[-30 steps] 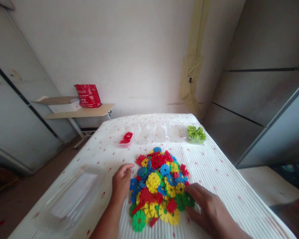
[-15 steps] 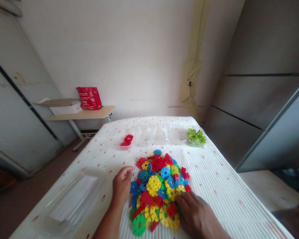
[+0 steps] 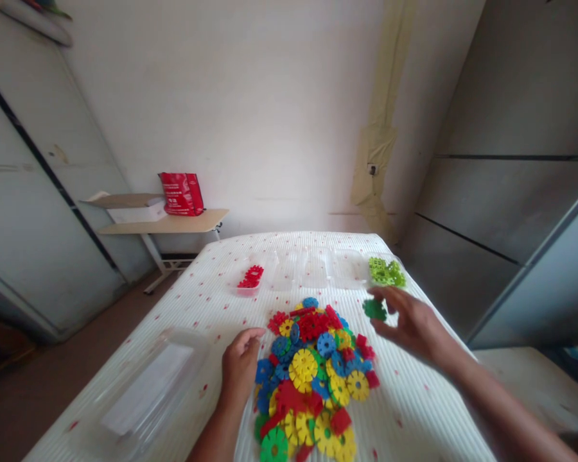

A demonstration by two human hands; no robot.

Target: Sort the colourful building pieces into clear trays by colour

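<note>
A heap of red, yellow, blue and green plastic pieces (image 3: pixel 304 366), many of them notched discs, lies on the covered table. My right hand (image 3: pixel 409 317) is raised over the table's right side, thumb and fingers pinching a dark green notched disc (image 3: pixel 376 309). Just beyond it stands a clear container holding light green pieces (image 3: pixel 386 273). Beside the heap's left edge rests my left hand (image 3: pixel 242 362), its fingers curled; whether anything is in them is hidden.
Clear plastic containers (image 3: pixel 315 268) line the far side of the table, the leftmost with red pieces (image 3: pixel 251 276). A clear lid or tray (image 3: pixel 142 391) lies at the left. Behind stands a side table (image 3: pixel 192 222) with a red bag (image 3: pixel 182 194) and a box (image 3: pixel 137 210).
My right hand has lifted from the heap's lower right and moved forward and right, carrying a green disc. My left hand stays beside the heap. The view has shifted slightly.
</note>
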